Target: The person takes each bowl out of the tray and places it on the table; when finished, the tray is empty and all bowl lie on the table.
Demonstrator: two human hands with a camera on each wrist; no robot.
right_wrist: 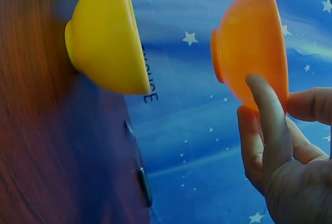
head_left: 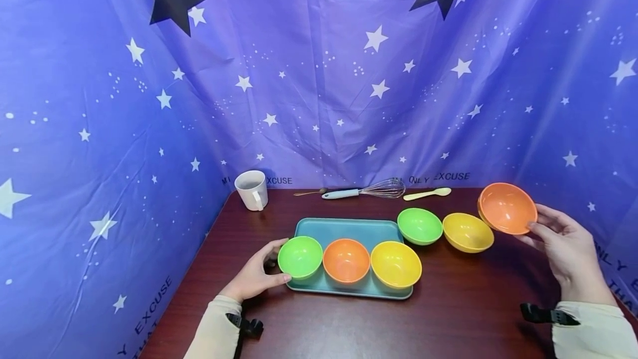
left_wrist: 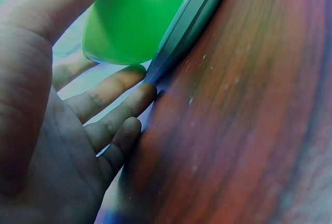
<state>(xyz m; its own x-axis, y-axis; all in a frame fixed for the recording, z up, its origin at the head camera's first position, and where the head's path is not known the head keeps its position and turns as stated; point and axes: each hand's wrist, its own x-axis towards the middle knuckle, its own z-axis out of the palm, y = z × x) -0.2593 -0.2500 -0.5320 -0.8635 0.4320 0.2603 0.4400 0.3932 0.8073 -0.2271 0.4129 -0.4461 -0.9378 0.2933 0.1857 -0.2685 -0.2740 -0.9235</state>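
My left hand (head_left: 256,274) holds a green bowl (head_left: 300,257) at the left end of the teal tray (head_left: 349,292), thumb and index finger on either side of it. In the left wrist view the other fingertips (left_wrist: 148,92) are right at the tray's edge. An orange bowl (head_left: 346,261) and a yellow bowl (head_left: 396,265) stand beside it in a row on the tray. At the right, my right hand (head_left: 568,242) pinches a second orange bowl (head_left: 508,208) by its rim, raised above the table and slightly tilted, as the right wrist view (right_wrist: 254,47) shows.
Right of the tray stand another green bowl (head_left: 420,226) and another yellow bowl (head_left: 467,232). Along the back lie a small spoon (head_left: 310,193), a whisk (head_left: 366,190) and a pale yellow spoon (head_left: 427,194). A white mug (head_left: 251,190) stands at the back left, before a starry curtain (head_left: 319,98).
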